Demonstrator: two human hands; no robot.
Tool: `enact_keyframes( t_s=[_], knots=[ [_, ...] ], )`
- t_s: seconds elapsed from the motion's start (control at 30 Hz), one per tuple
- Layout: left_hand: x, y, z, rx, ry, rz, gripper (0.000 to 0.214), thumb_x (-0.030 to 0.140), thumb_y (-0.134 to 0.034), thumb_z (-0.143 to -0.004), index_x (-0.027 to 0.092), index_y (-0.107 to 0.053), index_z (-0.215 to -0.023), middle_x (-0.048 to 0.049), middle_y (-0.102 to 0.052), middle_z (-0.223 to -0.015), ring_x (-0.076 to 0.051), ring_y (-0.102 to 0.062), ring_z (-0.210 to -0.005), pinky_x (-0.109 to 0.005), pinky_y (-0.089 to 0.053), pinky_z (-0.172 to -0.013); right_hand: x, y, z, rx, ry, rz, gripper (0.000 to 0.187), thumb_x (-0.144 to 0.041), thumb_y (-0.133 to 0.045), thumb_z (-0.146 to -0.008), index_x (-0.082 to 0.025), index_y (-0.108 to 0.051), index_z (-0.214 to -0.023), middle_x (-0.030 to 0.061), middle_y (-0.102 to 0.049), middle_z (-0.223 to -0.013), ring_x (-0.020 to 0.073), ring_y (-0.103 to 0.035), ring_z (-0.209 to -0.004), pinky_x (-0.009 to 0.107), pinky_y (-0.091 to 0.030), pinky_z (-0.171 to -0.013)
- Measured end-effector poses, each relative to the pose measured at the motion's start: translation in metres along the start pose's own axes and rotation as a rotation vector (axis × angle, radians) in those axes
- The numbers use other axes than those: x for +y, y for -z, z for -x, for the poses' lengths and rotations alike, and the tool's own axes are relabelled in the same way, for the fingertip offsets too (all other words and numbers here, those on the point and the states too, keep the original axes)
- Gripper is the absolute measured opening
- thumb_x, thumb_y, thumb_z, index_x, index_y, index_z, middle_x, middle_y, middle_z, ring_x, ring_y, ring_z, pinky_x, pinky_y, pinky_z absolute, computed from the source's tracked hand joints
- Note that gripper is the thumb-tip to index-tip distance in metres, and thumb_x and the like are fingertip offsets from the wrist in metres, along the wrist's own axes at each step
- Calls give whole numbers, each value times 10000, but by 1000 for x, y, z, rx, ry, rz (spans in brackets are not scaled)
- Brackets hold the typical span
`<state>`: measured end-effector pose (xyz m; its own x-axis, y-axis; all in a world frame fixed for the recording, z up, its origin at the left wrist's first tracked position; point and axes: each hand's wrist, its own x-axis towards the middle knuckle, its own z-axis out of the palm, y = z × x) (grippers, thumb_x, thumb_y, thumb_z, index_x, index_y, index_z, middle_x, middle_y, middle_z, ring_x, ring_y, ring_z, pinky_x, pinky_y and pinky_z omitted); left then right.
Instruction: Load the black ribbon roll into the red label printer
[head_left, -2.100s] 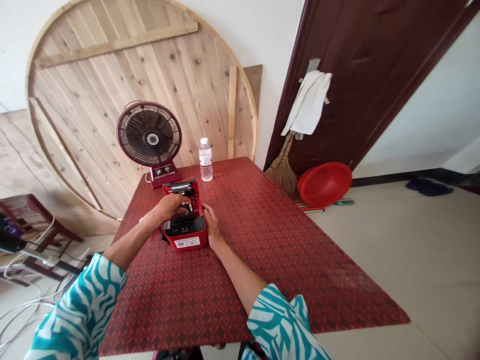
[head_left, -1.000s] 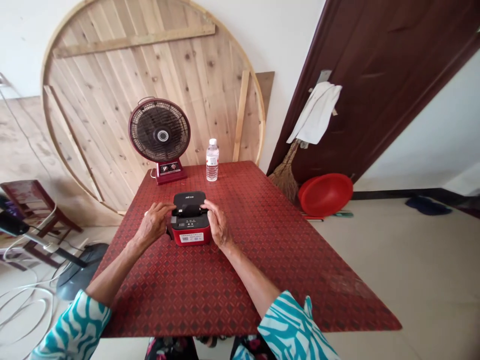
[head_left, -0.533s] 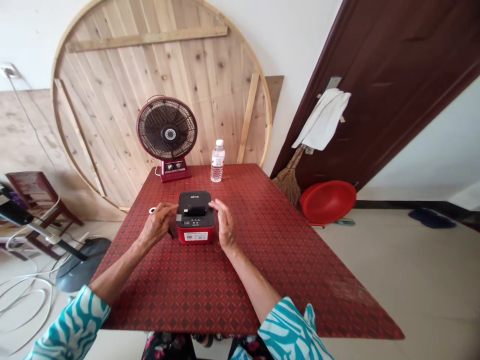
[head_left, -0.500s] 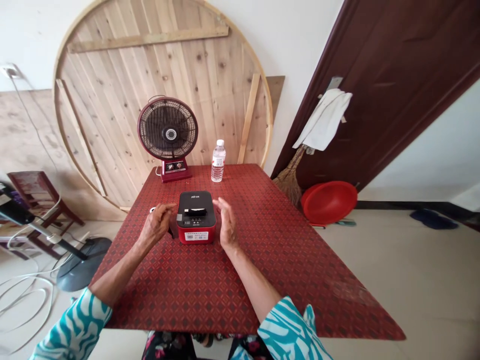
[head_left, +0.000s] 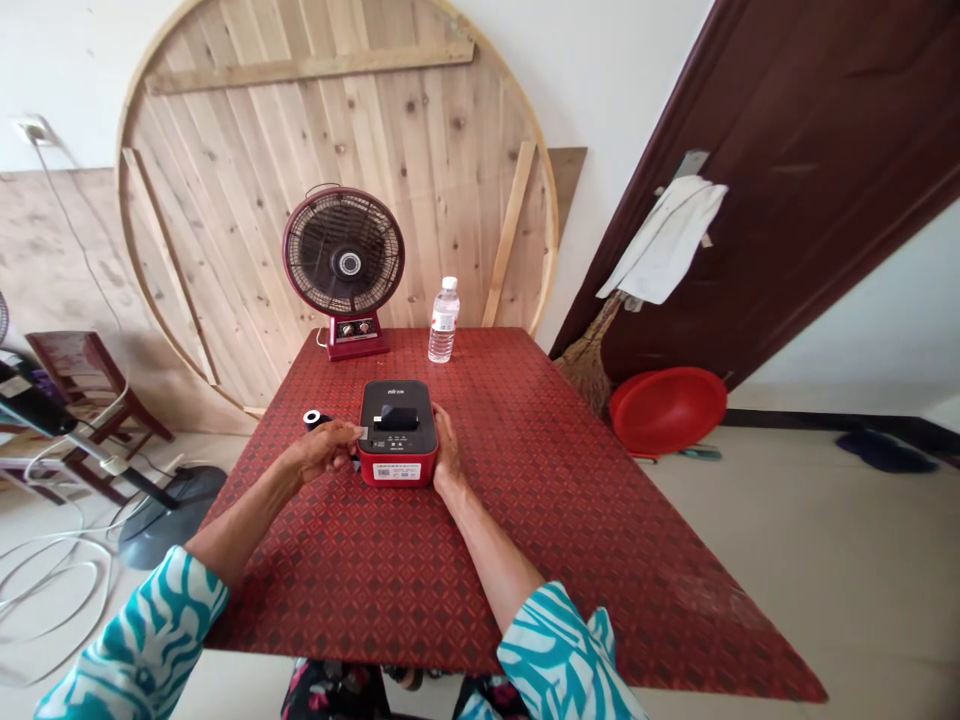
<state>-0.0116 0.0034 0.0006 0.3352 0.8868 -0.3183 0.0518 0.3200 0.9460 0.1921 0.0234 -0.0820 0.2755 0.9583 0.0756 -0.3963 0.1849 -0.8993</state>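
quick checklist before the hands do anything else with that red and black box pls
1. Black lid of the boxy red-and-black plastic device down: ok, looks flush.
2. Right hand against the device: ok, along its right side.
3. Left hand firmly gripping: cannot tell, fingertips are at the lid's left edge.
4. Small dark roll with white-ringed end clear of the left hand: cannot tell, very near it.
5. Clear plastic bottle with white cap upright and capped: ok.
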Motion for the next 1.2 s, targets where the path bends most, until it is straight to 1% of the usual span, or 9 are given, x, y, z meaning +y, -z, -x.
enact_keyframes(
  t_s=[0.4, 0.57, 0.7, 0.83, 0.9, 0.97, 1.03, 1.13, 1.2],
  knots=[
    [-1, -1, -7, 50, 50, 36, 311, 336, -733, -618, 161, -477, -599, 50, -540, -484, -47, -435, -304, -155, -252, -294, 0, 3, 1, -9, -3, 37, 505, -564, -535, -793, -236, -611, -1170, 38, -652, -1225, 217, -559, -1143, 357, -401, -987],
    [3, -2, -1, 47, 27, -102, 305, 388, -691, -650, 166, -490, -592, 58, -492, -425, -54, -418, -306, -164, -260, -317, 2, 6, 1, -22, 11, 60, 524, -583, -531, -791, -238, -608, -1178, 47, -652, -1220, 231, -569, -1131, 383, -407, -989],
    [18, -1, -3, 106, -148, -344, 291, 419, -599, -739, 172, -520, -608, 58, -471, -408, -60, -361, -314, -184, -244, -344, 7, 8, 0, -33, 11, 66, 529, -588, -515, -808, -242, -594, -1200, 51, -647, -1227, 231, -562, -1150, 387, -416, -982],
    [40, -10, -23, 227, -459, -726, 123, 257, -561, -774, 181, -638, -716, 5, -640, -623, -119, -579, -562, -211, -429, -558, 6, 8, 1, -78, 46, 38, 524, -582, -513, -815, -236, -587, -1202, 51, -653, -1216, 223, -577, -1121, 378, -433, -959],
    [48, -18, -35, 206, -512, -920, 141, 156, -547, -749, 197, -682, -736, -22, -694, -740, -165, -641, -740, -239, -467, -704, 6, 8, 1, -85, 38, 25, 524, -580, -517, -813, -235, -587, -1201, 52, -662, -1199, 220, -598, -1079, 375, -441, -943],
    [51, -24, -46, 183, -504, -1013, 220, 92, -520, -727, 205, -707, -755, -34, -707, -760, -184, -653, -802, -255, -471, -763, 6, 8, 0, -71, 34, 25, 526, -580, -528, -804, -233, -596, -1194, 52, -670, -1186, 219, -606, -1062, 370, -447, -934],
    [51, -28, -53, 133, -481, -977, 267, 94, -504, -739, 202, -723, -848, -26, -694, -697, -175, -650, -726, -245, -478, -709, 8, 8, -1, -55, 45, 34, 519, -578, -537, -795, -233, -613, -1175, 46, -676, -1173, 218, -604, -1068, 364, -449, -931],
    [51, -27, -57, 18, -389, -836, 282, 225, -490, -821, 188, -705, -999, -5, -676, -619, -137, -564, -494, -217, -437, -521, 13, 9, -4, -57, 64, 32, 501, -572, -534, -797, -244, -622, -1166, 32, -684, -1156, 214, -597, -1086, 360, -448, -937],
    [52, -26, -59, 3, -343, -865, 260, 271, -506, -833, 201, -712, -976, -3, -681, -604, -130, -543, -466, -209, -418, -497, 16, 8, -5, -55, 73, 19, 498, -569, -532, -799, -249, -618, -1171, 28, -683, -1158, 211, -587, -1104, 361, -445, -947]
  ],
)
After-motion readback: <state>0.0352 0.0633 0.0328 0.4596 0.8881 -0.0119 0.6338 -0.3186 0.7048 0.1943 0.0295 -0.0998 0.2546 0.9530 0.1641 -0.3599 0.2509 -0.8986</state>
